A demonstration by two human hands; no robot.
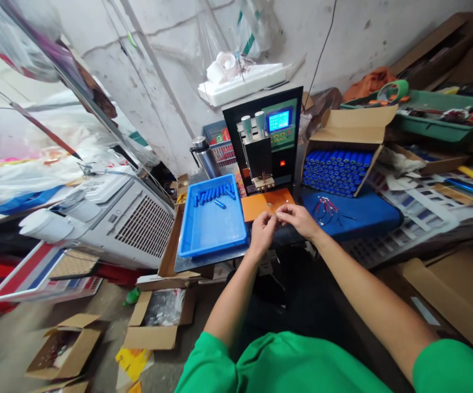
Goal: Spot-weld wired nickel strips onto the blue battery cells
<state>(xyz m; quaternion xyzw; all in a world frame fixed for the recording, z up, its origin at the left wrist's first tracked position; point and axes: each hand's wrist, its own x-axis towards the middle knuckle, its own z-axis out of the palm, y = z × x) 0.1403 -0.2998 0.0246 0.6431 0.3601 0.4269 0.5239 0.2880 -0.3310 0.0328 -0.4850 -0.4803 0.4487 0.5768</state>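
My left hand (263, 229) and my right hand (296, 218) meet at the front edge of an orange work plate (256, 206). Both have their fingertips pinched together, and whatever lies between them is too small to make out. Just behind the plate rises a black spot welder (259, 158) with a lit blue screen (279, 120) and a red light. To the left of my hands, a blue tray (214, 232) holds several blue cylindrical battery cells (214, 193) near its far end. Red and black wires (325, 208) lie on the blue cloth to the right.
An open cardboard box (349, 128) packed with blue cells stands right of the welder. A steel thermos (205, 157) is behind the tray. A grey air cooler (134, 218) stands at left, with open boxes (154, 330) on the floor. A green bin (433, 125) sits far right.
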